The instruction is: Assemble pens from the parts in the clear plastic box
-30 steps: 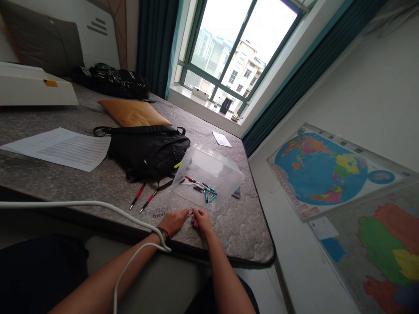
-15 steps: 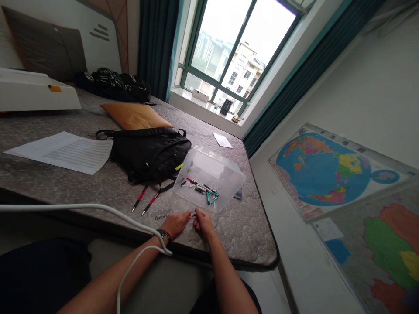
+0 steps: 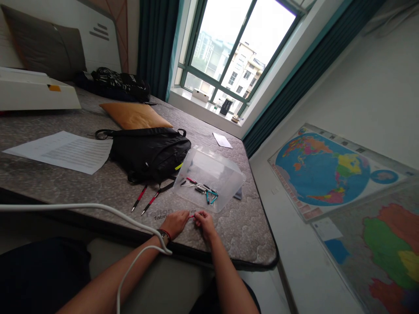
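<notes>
The left hand (image 3: 175, 222) is held half closed, its fingertips turned toward a small red pen part (image 3: 191, 216); whether that piece is gripped by it or only touched cannot be told. The piece is pinched by the curled fingers of the right hand (image 3: 205, 224), just above the near edge of a quilted mattress (image 3: 244, 235). Nothing stands between the hands. Further pen parts (image 3: 205, 190) in red, black and teal are gathered inside a clear plastic container (image 3: 212, 172), just ahead of the hands. Two red-and-black pens (image 3: 145, 200) are laid on the mattress to its left, beside a black backpack (image 3: 149, 152). A printed sheet of paper (image 3: 65, 152) is spread beyond them. A white cable (image 3: 81, 206) is draped across the left forearm (image 3: 114, 274), and a wristwatch (image 3: 163, 235) is worn on that wrist.
</notes>
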A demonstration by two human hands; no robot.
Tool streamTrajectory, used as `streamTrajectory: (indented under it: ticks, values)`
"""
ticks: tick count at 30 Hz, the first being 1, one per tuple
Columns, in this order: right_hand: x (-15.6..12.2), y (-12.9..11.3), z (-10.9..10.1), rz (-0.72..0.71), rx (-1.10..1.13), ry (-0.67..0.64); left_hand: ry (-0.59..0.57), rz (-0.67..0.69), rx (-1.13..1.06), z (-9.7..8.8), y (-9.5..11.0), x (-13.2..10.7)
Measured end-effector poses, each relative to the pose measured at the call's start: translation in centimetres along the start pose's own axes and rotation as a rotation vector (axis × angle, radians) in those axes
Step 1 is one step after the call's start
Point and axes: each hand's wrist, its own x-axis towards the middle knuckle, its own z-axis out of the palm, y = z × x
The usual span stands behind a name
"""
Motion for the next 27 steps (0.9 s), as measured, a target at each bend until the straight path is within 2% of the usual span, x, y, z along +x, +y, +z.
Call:
streamTrajectory:
  ticks: [11, 22, 27]
  values:
    - [-0.24, -0.02, -0.1, 0.003, 0.143, 0.08, 0.014, 0.004, -0.022, 0.09, 0.05, -0.07]
    - [-0.42, -0.04, 0.07, 0.022, 0.217, 0.093, 0.035, 0.016, -0.013, -0.35, 0.22, -0.1]
    - [-0.53, -0.17, 0.01, 0.021, 0.277, 0.098, 0.01, -0.028, -0.012, -0.43, 0.22, -0.06]
